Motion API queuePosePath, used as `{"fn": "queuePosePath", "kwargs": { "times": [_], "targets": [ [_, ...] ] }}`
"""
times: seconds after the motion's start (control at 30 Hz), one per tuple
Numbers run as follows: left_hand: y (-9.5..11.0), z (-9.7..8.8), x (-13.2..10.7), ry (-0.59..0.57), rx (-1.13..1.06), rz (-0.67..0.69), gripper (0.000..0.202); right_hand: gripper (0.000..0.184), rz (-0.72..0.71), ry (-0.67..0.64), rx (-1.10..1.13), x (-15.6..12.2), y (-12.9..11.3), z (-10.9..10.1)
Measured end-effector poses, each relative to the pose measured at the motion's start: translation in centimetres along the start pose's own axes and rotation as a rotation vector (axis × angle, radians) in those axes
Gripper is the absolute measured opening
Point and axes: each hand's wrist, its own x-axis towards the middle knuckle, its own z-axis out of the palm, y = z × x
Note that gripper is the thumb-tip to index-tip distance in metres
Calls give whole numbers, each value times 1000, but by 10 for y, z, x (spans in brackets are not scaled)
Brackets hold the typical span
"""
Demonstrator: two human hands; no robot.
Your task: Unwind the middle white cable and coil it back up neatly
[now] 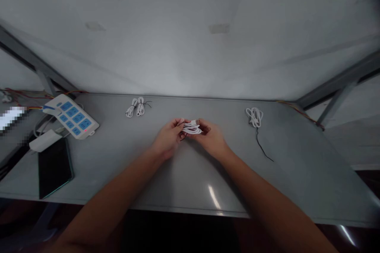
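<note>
Between my two hands, over the middle of the table, is a coiled white USB cable (pixel 192 128). My left hand (pixel 169 136) is closed on the coil's left end, where a thin black twist tie (pixel 183 138) sticks out by the fingers. On the other end, my right hand (pixel 212 136) grips the coil beside its plug. Some fingertips are hidden behind the cable. Further right lies another coiled white cable (pixel 254 118), with a long black tie trailing toward me. At the back left rests a white cable bundle (pixel 136 107) bound with a black tie.
A white power strip (pixel 75 116) with blue sockets and a lit red light stands on the left of the grey table (pixel 196 182). Near it are a white adapter (pixel 46 140) and a dark tablet (pixel 55 168). A pale wall panel (pixel 184 47) rises behind; metal posts flank the table.
</note>
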Motion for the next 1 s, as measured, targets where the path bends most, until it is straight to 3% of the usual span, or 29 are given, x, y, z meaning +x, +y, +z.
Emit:
{"fn": "queuePosePath", "kwargs": {
  "times": [0.23, 0.43, 0.6, 0.83, 1.0],
  "targets": [
    [6, 1, -3, -129, -109, 55, 32, 26, 19, 54, 41, 1, -5, -6],
    [3, -1, -3, -133, -30, 136, 36, 27, 30, 68, 170, 1, -6, -5],
    [-3, -1, -1, -111, -78, 75, 32, 26, 39, 34, 212, 1, -10, -5],
    [-2, -4, -1, -188, -118, -69, 16, 31, 93, 7, 184, 0, -11, -6],
    [0, -5, -2, -195, -58, -132, 20, 32, 103, -5, 93, -2, -14, -11]
  ]
}}
